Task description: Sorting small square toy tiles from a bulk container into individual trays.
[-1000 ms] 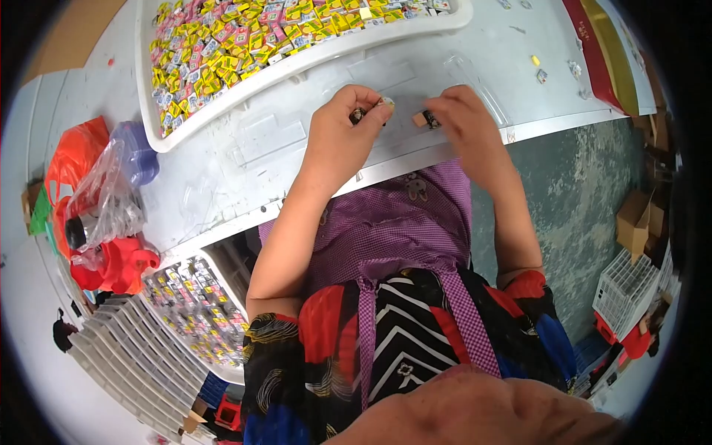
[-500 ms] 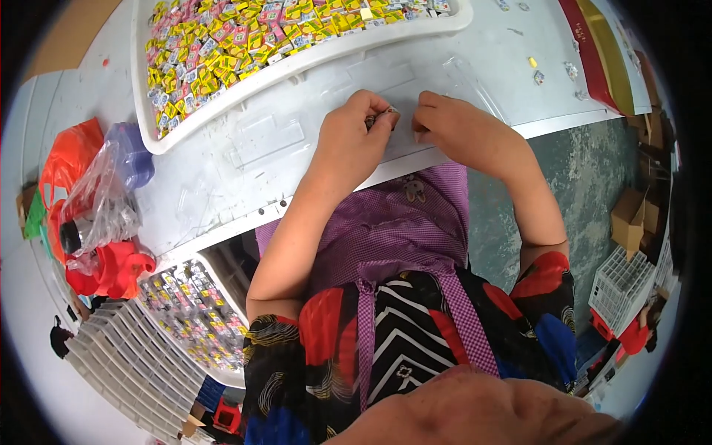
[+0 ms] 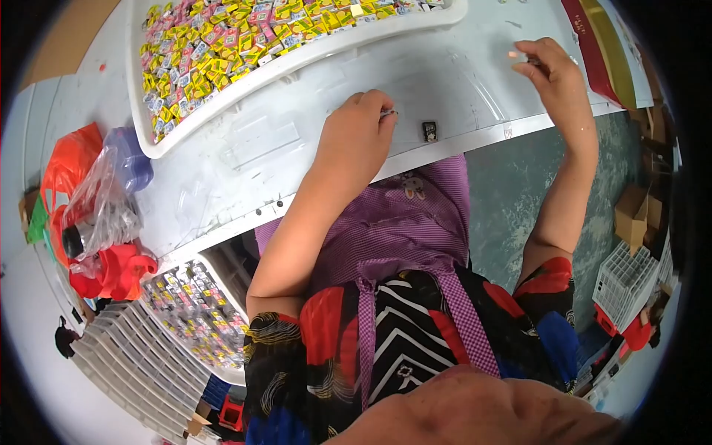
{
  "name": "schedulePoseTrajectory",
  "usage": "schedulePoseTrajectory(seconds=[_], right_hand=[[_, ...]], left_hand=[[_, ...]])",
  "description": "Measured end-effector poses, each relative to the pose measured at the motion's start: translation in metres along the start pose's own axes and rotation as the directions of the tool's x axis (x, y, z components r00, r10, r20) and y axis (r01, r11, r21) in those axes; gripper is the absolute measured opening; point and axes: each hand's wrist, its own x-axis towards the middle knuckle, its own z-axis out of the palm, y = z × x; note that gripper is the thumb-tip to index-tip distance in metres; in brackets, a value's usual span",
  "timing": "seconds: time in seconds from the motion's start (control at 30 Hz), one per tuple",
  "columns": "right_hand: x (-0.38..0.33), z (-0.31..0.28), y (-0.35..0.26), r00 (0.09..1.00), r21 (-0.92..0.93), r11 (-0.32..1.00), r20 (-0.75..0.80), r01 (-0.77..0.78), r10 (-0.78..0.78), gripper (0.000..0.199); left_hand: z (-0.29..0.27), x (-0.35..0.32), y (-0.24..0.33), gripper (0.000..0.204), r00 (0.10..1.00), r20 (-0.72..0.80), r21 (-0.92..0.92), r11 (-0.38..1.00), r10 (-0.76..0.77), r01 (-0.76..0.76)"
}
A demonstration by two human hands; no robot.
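Note:
My left hand is closed above the table near its front edge. A small light-and-dark piece pokes out at its fingertips, too small to name. To the right of that hand, a small black block-shaped piece lies on the table. My right hand reaches out to the far right over the tabletop, thumb and fingers curled toward each other. Something small shows between them, mostly hidden. By its fingertips is a tiny pale orange bit.
A white tray full of small yellow, pink and white boxes stands at the back left. Clear plastic trays lie before it. Plastic bags are at the left edge. Below the table is another filled crate. A red-and-gold box sits far right.
My right hand has left the left hand's side and swung to the far right of the table. The black piece now shows on the table. My left hand stays nearly in place.

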Motion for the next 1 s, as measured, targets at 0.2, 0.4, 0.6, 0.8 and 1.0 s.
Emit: schedulePoseTrajectory(seconds=[0.2, 0.4, 0.6, 0.8, 1.0], right_hand=[[-0.026, 0.039, -0.035, 0.983, 0.428, 0.886, 0.106, -0.181, 0.15, 0.021], [-0.07, 0.078, -0.064, 0.966, 0.242, 0.97, 0.247, 0.018, -0.079, 0.023], [-0.069, 0.086, -0.073, 0.98, 0.29, 0.951, 0.193, -0.106, 0.051, 0.024], [-0.067, 0.083, -0.075, 0.951, 0.459, 0.841, 0.241, -0.286, 0.192, 0.026], [-0.073, 0.08, -0.065, 0.968, 0.526, 0.813, 0.109, -0.25, 0.227, 0.033]], left_hand=[[0.0, -0.001, 0.002, 0.022, 0.992, 0.087, -0.012, 0.995, -0.095, 0.096], [0.001, 0.0, 0.003, 0.021, 0.995, 0.095, 0.038, 0.999, -0.01, 0.006], [0.01, 0.0, 0.006, 0.021, 0.985, 0.171, -0.03, 0.999, 0.032, -0.027], [0.015, 0.003, 0.011, 0.023, 0.981, 0.187, -0.225, 0.971, -0.044, 0.087], [-0.001, 0.001, 0.005, 0.024, 0.965, 0.207, -0.259, 0.942, -0.159, 0.211]])
